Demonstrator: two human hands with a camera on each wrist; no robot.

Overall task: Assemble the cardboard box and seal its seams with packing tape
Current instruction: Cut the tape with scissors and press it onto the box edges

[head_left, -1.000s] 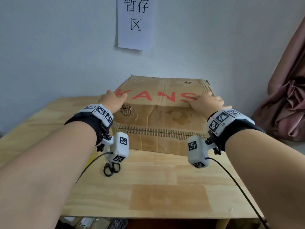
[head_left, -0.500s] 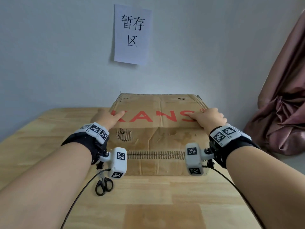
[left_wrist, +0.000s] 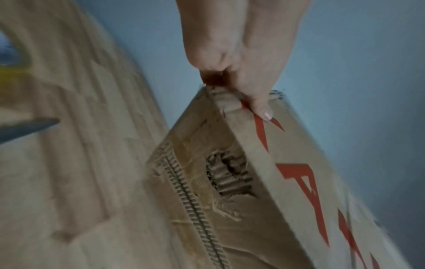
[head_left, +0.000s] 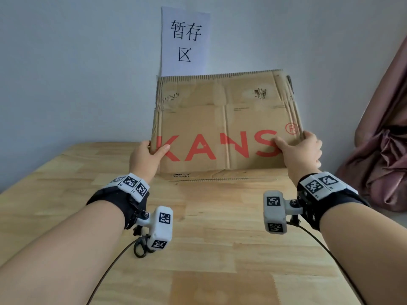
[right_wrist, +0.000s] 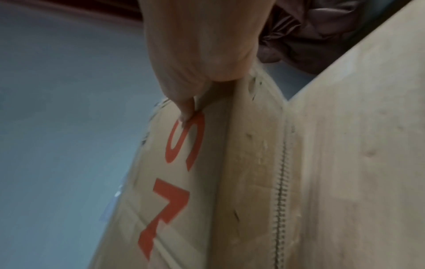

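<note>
Left hand and right hand pinch the upright flattened box, long axis left-right.

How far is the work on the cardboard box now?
Early stage. Done: nothing sealed; no tape shows on the cardboard box, and no tape roll is in view. In hand: the left hand and right hand grip its side edges, standing it flattened on the table. Left: opening it, folding flaps, taping seams.

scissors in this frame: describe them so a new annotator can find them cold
Start at the wooden table in the head view and follow the left forearm to the white wrist camera block. The scissors lie on the tabletop just below it, only their black loop handles showing. Unlike the black cable beside them, they form closed loops.
</note>
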